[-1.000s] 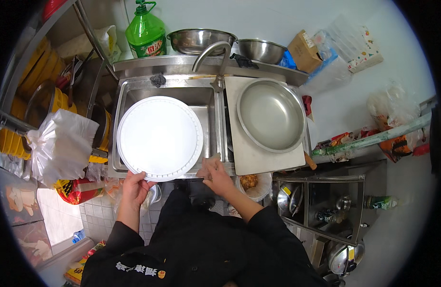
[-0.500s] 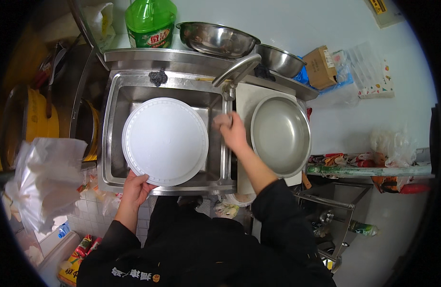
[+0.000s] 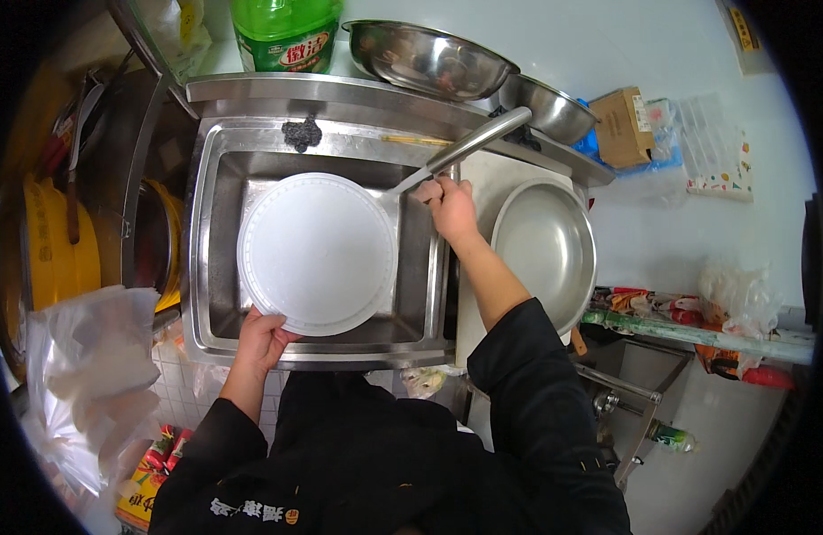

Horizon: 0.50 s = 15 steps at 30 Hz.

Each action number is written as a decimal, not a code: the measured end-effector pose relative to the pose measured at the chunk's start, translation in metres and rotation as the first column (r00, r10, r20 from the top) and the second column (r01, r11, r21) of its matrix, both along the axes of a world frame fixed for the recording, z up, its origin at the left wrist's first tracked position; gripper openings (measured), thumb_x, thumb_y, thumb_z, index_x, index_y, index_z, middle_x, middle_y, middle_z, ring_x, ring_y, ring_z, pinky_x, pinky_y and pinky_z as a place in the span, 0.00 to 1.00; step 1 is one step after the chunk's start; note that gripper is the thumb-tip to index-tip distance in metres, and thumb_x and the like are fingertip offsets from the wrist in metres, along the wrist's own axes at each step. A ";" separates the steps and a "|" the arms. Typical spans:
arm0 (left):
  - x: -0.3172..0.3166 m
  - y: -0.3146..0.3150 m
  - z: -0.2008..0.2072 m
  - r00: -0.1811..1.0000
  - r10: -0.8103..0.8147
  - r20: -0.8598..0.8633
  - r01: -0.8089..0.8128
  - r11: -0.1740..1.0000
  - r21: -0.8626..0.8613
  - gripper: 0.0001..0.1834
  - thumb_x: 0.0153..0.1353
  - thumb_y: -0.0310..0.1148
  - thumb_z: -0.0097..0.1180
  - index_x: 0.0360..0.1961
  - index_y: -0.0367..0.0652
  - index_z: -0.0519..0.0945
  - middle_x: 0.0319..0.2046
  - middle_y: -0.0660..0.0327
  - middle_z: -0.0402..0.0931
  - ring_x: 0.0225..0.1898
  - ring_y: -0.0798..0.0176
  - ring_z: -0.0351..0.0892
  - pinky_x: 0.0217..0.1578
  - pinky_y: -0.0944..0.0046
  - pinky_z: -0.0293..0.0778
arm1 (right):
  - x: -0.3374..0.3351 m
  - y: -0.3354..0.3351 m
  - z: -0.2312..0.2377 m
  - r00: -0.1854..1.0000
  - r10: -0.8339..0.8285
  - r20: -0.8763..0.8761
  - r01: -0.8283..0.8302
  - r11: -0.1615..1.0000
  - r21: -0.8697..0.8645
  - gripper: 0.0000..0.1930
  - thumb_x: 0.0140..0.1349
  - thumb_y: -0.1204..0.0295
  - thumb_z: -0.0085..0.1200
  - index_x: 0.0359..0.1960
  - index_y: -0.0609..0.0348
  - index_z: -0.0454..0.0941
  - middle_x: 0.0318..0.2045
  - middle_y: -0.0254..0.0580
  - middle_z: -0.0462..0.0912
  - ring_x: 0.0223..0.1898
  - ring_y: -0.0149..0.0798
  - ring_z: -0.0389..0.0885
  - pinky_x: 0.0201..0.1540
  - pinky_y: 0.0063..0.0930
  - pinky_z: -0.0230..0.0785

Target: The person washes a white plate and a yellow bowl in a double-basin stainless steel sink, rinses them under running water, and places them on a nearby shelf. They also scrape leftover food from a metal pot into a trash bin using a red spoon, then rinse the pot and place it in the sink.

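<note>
A white round plastic lid [image 3: 318,254] with a ridged rim is tilted over the stainless steel sink [image 3: 409,308]. My left hand [image 3: 267,337] grips its near-left rim, thumb on top and fingers beneath. At the sink's far right corner, my right hand [image 3: 453,209] is closed around a small brownish pad [image 3: 425,190]; its exact kind is unclear. Just above that hand, the metal faucet [image 3: 478,143] points down toward the lid. A pale streak, looking like running water, leaves its end and meets the lid's upper right edge.
Right of the sink stands a large steel basin [image 3: 545,254]. Along the back ledge are two steel bowls [image 3: 429,61], a green jug [image 3: 286,36] and a cardboard box [image 3: 621,127]. A dark scouring pad [image 3: 301,134] lies on the sink's back rim. Plastic bags [image 3: 95,374] hang at left.
The faucet spout has swung round toward the sink, and a pale stream now shows at its end. My right hand has moved up and right, beside the faucet. The left keeps hold of the lid.
</note>
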State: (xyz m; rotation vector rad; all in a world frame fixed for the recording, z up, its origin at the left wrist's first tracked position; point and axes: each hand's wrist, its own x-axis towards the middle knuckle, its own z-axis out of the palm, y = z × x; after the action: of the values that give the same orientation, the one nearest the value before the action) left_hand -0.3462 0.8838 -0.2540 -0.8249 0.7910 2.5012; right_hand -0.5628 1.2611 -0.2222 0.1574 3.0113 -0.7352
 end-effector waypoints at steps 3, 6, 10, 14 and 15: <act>-0.001 -0.001 -0.007 0.999 -0.011 0.031 0.012 0.999 -0.036 0.35 0.57 0.14 0.42 0.69 0.38 0.65 0.62 0.42 0.73 0.58 0.35 0.80 0.51 0.31 0.83 | 0.020 -0.014 0.008 0.986 -0.065 -0.151 0.061 0.998 -0.032 0.21 0.64 0.72 0.55 0.59 0.63 0.76 0.50 0.63 0.78 0.49 0.66 0.78 0.55 0.51 0.73; -0.002 0.001 -0.009 0.999 0.013 0.030 -0.013 1.000 -0.006 0.35 0.56 0.13 0.42 0.69 0.38 0.65 0.62 0.42 0.73 0.58 0.35 0.79 0.51 0.30 0.83 | 0.062 -0.042 0.006 0.988 -0.032 -0.148 0.011 0.990 -0.140 0.21 0.65 0.71 0.56 0.59 0.64 0.74 0.50 0.61 0.79 0.50 0.64 0.79 0.55 0.50 0.73; 0.002 0.001 -0.006 1.000 0.012 0.016 -0.013 1.000 0.024 0.37 0.55 0.13 0.42 0.69 0.39 0.66 0.61 0.42 0.74 0.60 0.35 0.78 0.54 0.30 0.81 | 0.090 -0.074 -0.028 0.990 0.085 0.108 -0.060 0.975 -0.215 0.15 0.65 0.70 0.58 0.52 0.57 0.77 0.47 0.55 0.82 0.51 0.59 0.79 0.55 0.47 0.73; 0.013 0.002 -0.002 0.998 -0.044 0.034 0.044 0.999 -0.005 0.36 0.55 0.12 0.44 0.69 0.40 0.67 0.61 0.42 0.74 0.59 0.37 0.79 0.54 0.32 0.81 | 0.049 -0.102 -0.062 0.994 0.059 0.094 -0.044 0.988 -0.151 0.06 0.67 0.73 0.53 0.41 0.55 0.81 0.42 0.39 0.87 0.46 0.52 0.80 0.51 0.44 0.73; 0.015 0.002 -0.002 0.998 -0.053 0.031 0.054 0.999 -0.008 0.36 0.55 0.12 0.44 0.68 0.40 0.67 0.61 0.43 0.74 0.59 0.38 0.79 0.55 0.33 0.81 | 0.031 -0.113 -0.067 0.992 0.129 0.015 -0.117 0.937 -0.330 0.06 0.68 0.72 0.53 0.40 0.54 0.82 0.41 0.37 0.88 0.46 0.51 0.80 0.51 0.45 0.73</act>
State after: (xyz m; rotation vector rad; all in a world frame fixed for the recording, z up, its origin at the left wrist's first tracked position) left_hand -0.3307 0.8859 -0.2560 -0.8317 0.8037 2.4344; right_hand -0.5315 1.1478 -0.2895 -0.0293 2.7786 -1.1890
